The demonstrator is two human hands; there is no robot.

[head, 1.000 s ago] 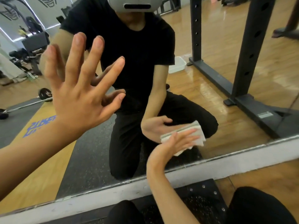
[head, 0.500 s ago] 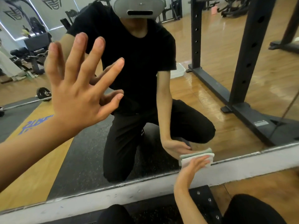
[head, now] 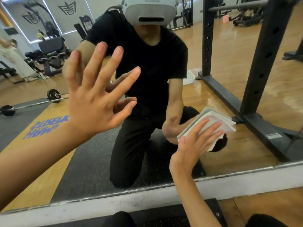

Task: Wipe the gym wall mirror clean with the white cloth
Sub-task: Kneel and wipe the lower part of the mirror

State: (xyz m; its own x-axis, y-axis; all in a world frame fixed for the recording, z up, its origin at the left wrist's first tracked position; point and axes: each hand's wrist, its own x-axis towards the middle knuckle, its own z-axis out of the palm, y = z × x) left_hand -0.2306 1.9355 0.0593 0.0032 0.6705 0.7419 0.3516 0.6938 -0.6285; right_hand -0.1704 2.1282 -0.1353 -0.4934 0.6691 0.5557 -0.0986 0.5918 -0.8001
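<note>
The white cloth, folded into a thick pad, lies flat against the gym wall mirror, low on its right side and a little above the white bottom frame. Its long axis tilts up toward the right. The right hand is the grip on it. Its fingers are straight and press the pad to the glass from its lower-left end, with nothing curled round it. The left hand is well apart, higher and to the left, fingers spread wide and holding nothing; the tips seem to touch the glass. The right hand is plainly nearer, so I judge the next stroke is its own. Most of the glass lies up and left of the pad.
</note>
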